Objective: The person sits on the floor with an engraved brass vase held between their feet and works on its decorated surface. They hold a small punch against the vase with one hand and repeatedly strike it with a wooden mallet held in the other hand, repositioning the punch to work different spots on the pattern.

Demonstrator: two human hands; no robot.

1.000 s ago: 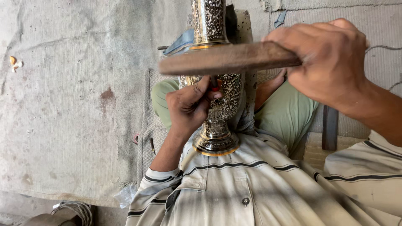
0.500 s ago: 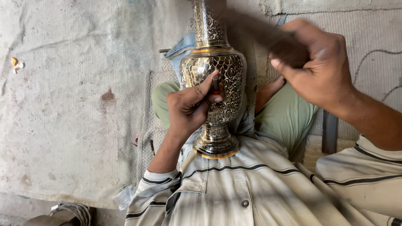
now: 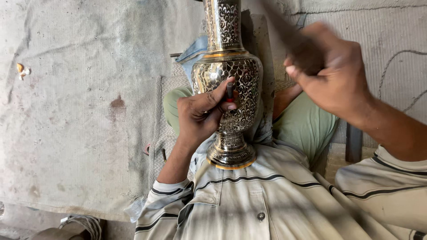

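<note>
An engraved brass vase with dark floral patterning lies along my lap, its foot against my chest and its neck pointing away. My left hand is closed around a small dark chisel, whose tip rests on the vase's belly. My right hand is raised to the right of the vase and grips a wooden mallet stick, which is blurred by motion.
A worn grey cloth covers the floor at left. My green trouser legs and a blue rag lie under the vase. A dark metal bar stands at right. A cord loops on the mat.
The wooden stick was across the vase a second ago. My right hand has swung it up and to the right. My left hand and the chisel stay on the vase.
</note>
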